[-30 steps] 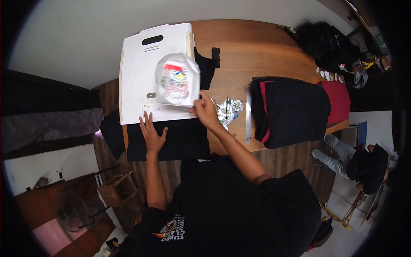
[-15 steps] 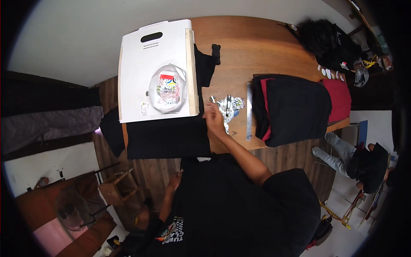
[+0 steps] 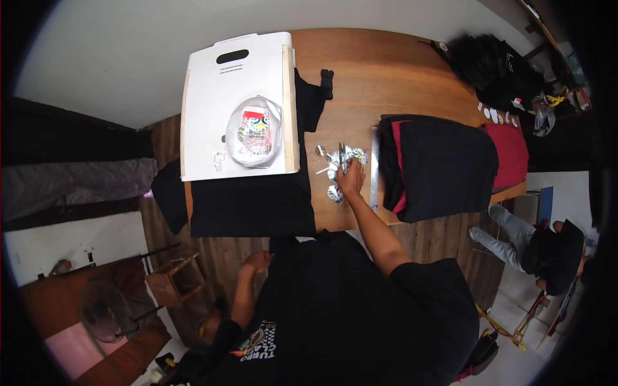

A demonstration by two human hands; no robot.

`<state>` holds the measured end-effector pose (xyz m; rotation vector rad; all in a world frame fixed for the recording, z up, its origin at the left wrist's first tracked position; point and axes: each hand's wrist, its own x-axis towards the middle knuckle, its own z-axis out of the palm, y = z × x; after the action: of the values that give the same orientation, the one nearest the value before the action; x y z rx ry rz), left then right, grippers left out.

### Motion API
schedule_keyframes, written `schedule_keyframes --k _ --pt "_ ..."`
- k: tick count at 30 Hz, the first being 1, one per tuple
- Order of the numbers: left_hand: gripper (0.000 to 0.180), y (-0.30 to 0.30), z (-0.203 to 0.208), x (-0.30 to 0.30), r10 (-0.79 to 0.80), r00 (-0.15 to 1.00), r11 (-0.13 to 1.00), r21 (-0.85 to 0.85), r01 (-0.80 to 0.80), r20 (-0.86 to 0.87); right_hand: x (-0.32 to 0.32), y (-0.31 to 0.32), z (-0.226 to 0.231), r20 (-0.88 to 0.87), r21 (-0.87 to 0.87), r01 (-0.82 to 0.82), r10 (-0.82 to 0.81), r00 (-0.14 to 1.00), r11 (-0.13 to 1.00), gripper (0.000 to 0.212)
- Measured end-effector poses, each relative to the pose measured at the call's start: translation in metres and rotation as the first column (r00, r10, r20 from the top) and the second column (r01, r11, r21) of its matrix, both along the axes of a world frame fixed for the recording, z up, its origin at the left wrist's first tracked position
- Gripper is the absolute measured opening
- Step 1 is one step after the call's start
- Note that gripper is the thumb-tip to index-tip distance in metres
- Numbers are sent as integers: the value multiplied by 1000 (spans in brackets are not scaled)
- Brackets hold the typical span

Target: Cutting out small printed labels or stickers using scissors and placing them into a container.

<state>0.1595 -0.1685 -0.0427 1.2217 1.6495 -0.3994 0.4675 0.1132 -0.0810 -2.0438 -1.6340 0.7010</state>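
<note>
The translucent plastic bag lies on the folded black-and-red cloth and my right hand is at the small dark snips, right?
No: the head view shows the translucent plastic bag on the flat white slotted board. Your right hand is at the small dark snips.

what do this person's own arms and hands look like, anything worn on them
The left hand and right hand look ungloved, and the forearms are bare, with no watch showing. A black short sleeve covers the right upper arm, part of a black shirt. Rings would be too small to tell.
</note>
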Motion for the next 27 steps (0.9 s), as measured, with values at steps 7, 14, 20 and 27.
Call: schedule_keyframes --k 7,14,20,27 --pt "46 85 41 30 122 990 983 133 -130 65 17 -2 6 -162 114 21 -2 987 993 27" --pt "41 131 36 55 50 970 907 396 -145 240 38 -20 4 -298 316 11 89 950 949 47" --pt "36 148 38 67 14 964 899 420 -129 265 24 -2 6 -380 283 -47 157 912 958 46" --pt "31 148 28 66 20 956 885 440 -153 293 7 23 36 -856 -168 196 -241 457 966 34"
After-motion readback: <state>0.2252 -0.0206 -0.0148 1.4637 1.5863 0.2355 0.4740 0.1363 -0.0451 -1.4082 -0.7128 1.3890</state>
